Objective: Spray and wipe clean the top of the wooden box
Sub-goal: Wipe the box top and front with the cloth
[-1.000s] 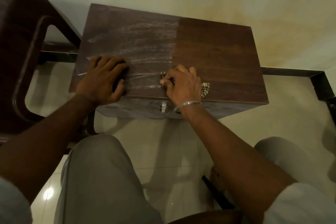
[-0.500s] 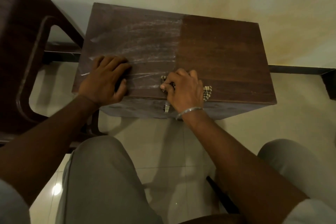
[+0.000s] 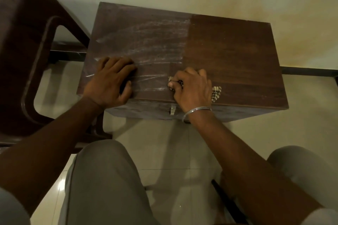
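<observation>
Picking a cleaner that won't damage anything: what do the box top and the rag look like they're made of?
The box top looks like dark brown wood or wood-grain veneer, with visible grain lines; the right half has a smooth low sheen, the left half is dulled by whitish streaks. The rag under the right hand looks like woven checked fabric, probably cotton, though the fibre cannot be told.

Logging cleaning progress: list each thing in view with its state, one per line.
wooden box: lid closed; right half of the top wiped dark, left half streaked white
checked cloth: bunched under the right hand, on the top
right hand: closed on the cloth
left hand: flat on the top, empty
latch: hanging down
</observation>
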Demonstrator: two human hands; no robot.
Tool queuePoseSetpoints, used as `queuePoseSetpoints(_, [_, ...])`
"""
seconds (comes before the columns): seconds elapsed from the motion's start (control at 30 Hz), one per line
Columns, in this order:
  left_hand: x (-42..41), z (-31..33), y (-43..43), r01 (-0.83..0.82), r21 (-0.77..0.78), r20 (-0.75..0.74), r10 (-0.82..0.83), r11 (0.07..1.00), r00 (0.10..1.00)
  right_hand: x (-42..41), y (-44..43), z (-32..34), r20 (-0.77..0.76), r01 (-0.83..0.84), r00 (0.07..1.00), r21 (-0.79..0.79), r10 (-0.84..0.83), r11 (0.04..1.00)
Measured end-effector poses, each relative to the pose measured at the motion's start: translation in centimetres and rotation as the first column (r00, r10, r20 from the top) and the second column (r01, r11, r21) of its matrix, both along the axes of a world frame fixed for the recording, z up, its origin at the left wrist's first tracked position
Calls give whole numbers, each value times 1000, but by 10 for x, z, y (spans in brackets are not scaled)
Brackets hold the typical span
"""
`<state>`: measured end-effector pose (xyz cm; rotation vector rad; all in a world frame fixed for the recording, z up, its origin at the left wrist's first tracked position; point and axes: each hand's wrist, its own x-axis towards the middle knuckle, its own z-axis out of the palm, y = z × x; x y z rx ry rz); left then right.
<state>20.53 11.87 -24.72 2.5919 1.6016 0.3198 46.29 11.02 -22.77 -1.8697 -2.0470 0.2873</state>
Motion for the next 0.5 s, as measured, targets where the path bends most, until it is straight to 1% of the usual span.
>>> queuePoseSetpoints(0.07, [0,0,0,-2,7,5,2,1000,1000,-3,12,3,4,16,1000,0,-16,1000])
queuePoseSetpoints(0.2, [0,-1,0,-7,-4,4,7,1000,1000,-6,46,7,-40,72,997,-18,-73,997])
queuePoseSetpoints(0.27, [-1,0,0,-11,-4,-1,11,1000,1000,-7,56,8,-37,73,997,-28,-74,997])
queuePoseSetpoints(0.37, [0,0,0,-8,-2,-3,8,1000,1000,-2,47,5,-43,52,998,-28,-53,998])
queuePoseSetpoints(0.5, [1,1,1,-12,-1,-3,12,1000,1000,11,22,-5,-7,-13,1000,10,13,1000])
